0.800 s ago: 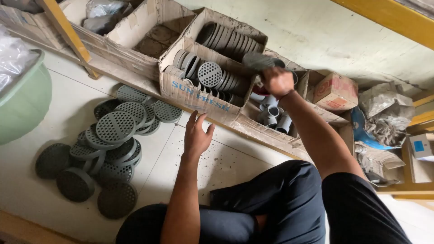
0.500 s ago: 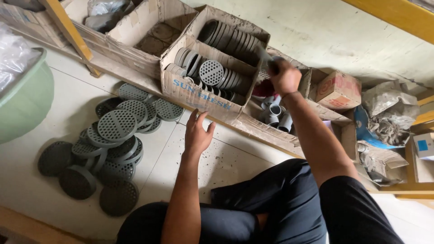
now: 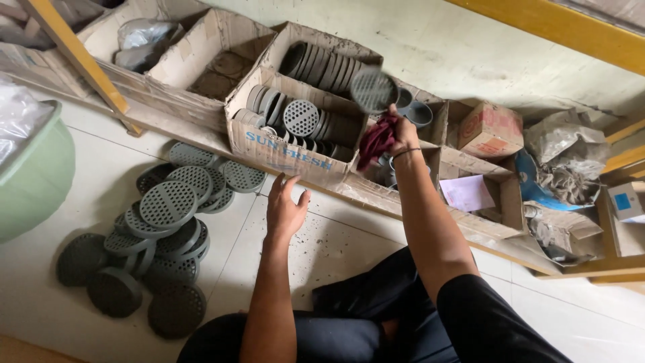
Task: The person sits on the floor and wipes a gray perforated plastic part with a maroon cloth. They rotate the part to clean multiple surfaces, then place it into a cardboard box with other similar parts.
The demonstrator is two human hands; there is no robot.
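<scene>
My right hand [image 3: 402, 132] is raised over the cardboard boxes, gripping a grey perforated disc [image 3: 373, 90] together with a dark red cloth [image 3: 377, 141] that hangs from the fingers. My left hand [image 3: 285, 207] hovers open, palm down, above the tiled floor just in front of a cardboard box [image 3: 282, 153] packed with more grey discs on edge. A pile of grey perforated discs [image 3: 168, 208] lies on the floor to the left of that hand.
Behind stand further open cardboard boxes [image 3: 222, 47] along the wall. Grey pipe fittings [image 3: 416, 111] sit in a box by my right hand. A green tub [image 3: 33, 175] is at the far left, a yellow wooden bar [image 3: 74, 54] leans above it, and a small red carton [image 3: 494, 129] sits at the right.
My right hand has lifted the disc and cloth up out of the box. My left hand has stayed hovering over the floor, fingers spread.
</scene>
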